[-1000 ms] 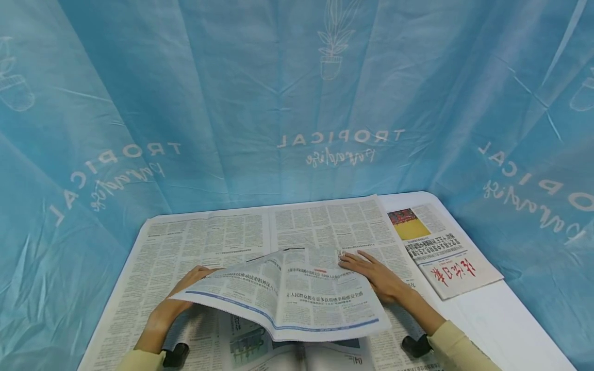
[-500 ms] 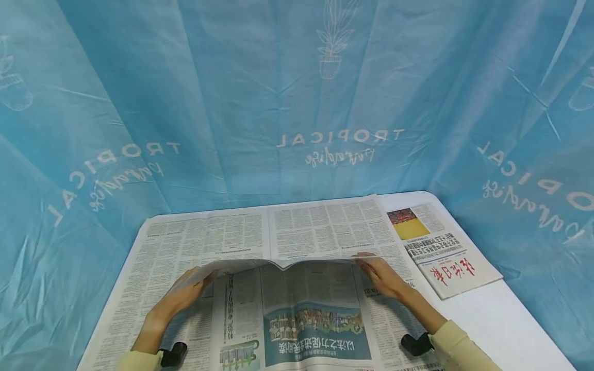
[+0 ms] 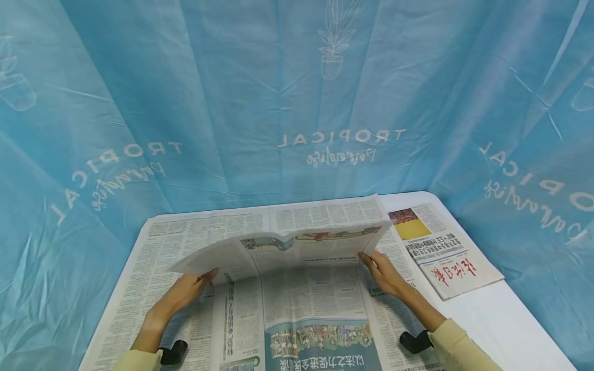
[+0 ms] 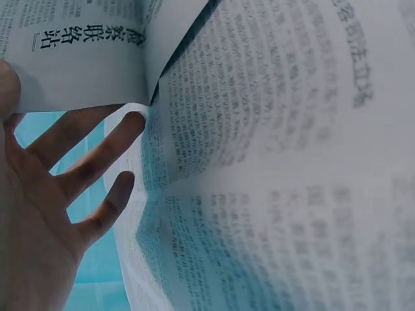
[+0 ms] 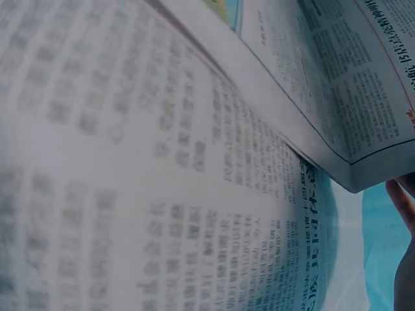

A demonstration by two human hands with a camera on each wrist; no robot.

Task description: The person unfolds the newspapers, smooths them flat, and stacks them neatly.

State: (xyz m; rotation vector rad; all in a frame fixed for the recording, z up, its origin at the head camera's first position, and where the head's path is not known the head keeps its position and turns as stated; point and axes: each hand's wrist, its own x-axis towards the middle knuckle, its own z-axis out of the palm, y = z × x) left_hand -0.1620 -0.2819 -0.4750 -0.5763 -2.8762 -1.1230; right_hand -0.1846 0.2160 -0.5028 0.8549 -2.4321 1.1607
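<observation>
Flap (image 3: 278, 257): swinging up and away from us since half a second ago, when we were seeing it almost edge-on; we are now facing its inner side, with colour drawings along the top.
Left hand (image 3: 183, 291): we are pinching the flap at its left side, thumb lying on the paper; in the left wrist view the other fingers are spreading out beyond its edge.
Right hand (image 3: 385, 273): we are pinching the flap at its right edge; the right wrist view is showing only part of this hand, by a corner of the paper.
Lower page (image 3: 306, 293): lying between our forearms and running up into the flap, it is showing us text and, nearer us, a blue colour drawing.
Spread sheet (image 3: 160, 257): we are seeing it lying flat underneath, reaching out on both sides and beyond the flap.
Folded paper (image 3: 445, 257): lying on the right, well apart from our hands, it is showing red characters.
Table (image 3: 496, 314): white, it is bearing all these papers.
Curtain (image 3: 297, 103): hanging blue behind the table, it is showing us "TROPICAL" in mirrored letters.
Sleeves (image 3: 464, 348): we are wearing pale yellow ones.
</observation>
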